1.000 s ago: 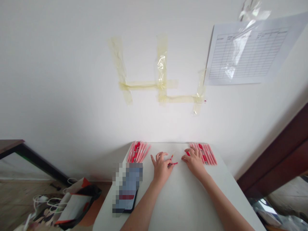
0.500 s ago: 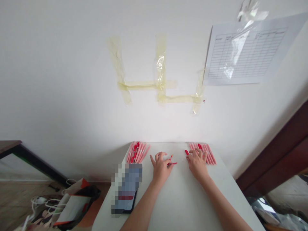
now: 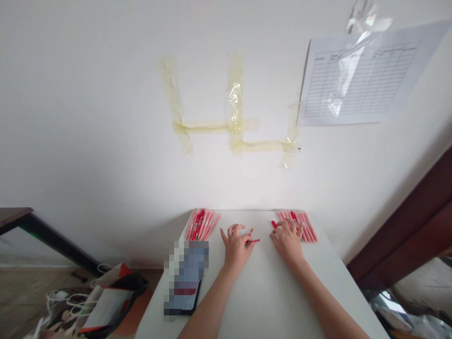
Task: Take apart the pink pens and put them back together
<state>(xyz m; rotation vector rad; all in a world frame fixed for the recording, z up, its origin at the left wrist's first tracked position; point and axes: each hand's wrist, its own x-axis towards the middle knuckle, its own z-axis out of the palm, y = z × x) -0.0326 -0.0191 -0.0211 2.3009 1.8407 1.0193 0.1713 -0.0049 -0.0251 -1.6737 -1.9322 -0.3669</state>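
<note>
My left hand (image 3: pixel 236 244) is over the middle of the white table, thumb and index finger pinched together. Thin red pen parts (image 3: pixel 256 240) stick out from that pinch, one with a yellowish tip; their exact kind is too small to tell. My right hand (image 3: pixel 287 239), fingers apart, rests at the near end of a row of pink pens (image 3: pixel 309 228). A red-capped pen (image 3: pixel 274 224) lies just beyond its thumb and index finger, partly hidden by them. Another bunch of pink and red pens (image 3: pixel 203 224) lies left of my left hand.
A phone (image 3: pixel 187 282), partly blurred out, lies on the left of the white table (image 3: pixel 261 301). Behind stands a wall with yellowed tape (image 3: pixel 235 108) and a printed sheet (image 3: pixel 360 80). Bags and white cables (image 3: pixel 77 301) are on the floor at left.
My right hand has shifted slightly left, and its thumb has moved outward, away from the red-capped pen. My left hand keeps its pinch in the same place.
</note>
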